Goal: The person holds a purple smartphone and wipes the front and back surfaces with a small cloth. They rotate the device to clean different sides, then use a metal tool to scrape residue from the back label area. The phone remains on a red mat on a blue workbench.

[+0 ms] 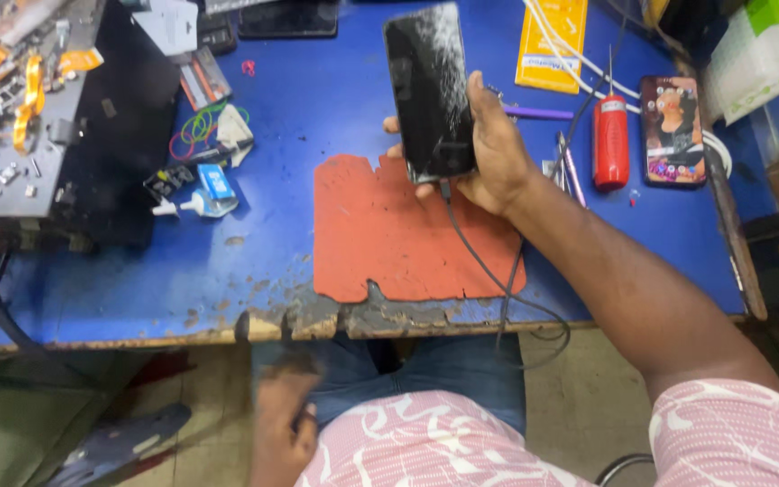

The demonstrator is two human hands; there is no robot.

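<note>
My right hand (491, 153) grips a black smartphone (428, 86) with a cracked, scuffed screen, holding it upright over the blue workbench (299, 108). A black cable (479, 261) is plugged into the phone's bottom end and trails off the bench's front edge. Below the phone lies a worn red mat (389, 234). My left hand (279, 424) is down below the bench edge by my lap, fingers curled; it is blurred and I see nothing in it.
A second phone with a lit screen (673, 131) and a red cylindrical tool (610, 140) lie at the right. A yellow packet (552, 41), white cables, tweezers, a small glue tube (200, 203) and a dark box of scrap parts (19, 108) are around.
</note>
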